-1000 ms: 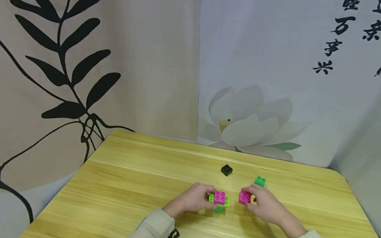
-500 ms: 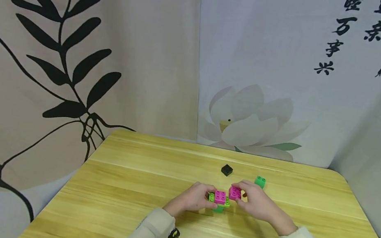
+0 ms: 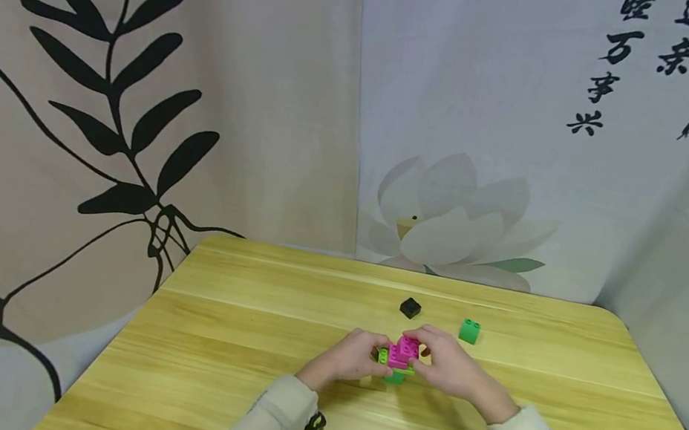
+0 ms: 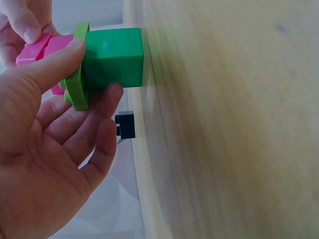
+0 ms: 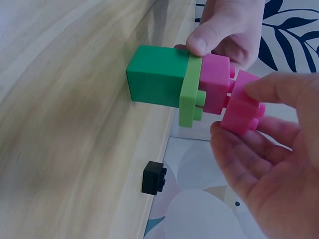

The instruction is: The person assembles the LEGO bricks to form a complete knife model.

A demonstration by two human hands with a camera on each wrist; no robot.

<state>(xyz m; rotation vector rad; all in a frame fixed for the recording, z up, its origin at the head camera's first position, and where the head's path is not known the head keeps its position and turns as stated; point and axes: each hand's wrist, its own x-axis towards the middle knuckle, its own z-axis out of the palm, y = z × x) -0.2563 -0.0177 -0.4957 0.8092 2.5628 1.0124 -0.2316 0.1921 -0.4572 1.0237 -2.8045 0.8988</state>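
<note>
A small stack of toy building bricks stands on the wooden table: a dark green block (image 5: 155, 74) at the bottom, a lime plate (image 5: 187, 102) across it, and a pink brick (image 5: 213, 85) on the plate. My left hand (image 3: 349, 356) grips the stack from the left, its thumb along the lime plate and the pink brick. Between right thumb and fingers, my right hand (image 3: 455, 368) pinches a second pink brick (image 5: 239, 105). That brick is tilted, right at the studs of the stack's pink brick and a little off line with it.
A black brick (image 3: 410, 308) lies behind the stack, studs up. Further right at the back is a loose green brick (image 3: 470, 331). The wooden table (image 3: 222, 391) ends at a printed cloth backdrop (image 3: 278, 122).
My right hand has moved left with its pink brick, from beside the stack to over its top brick. The left hand and the stack have stayed in place.
</note>
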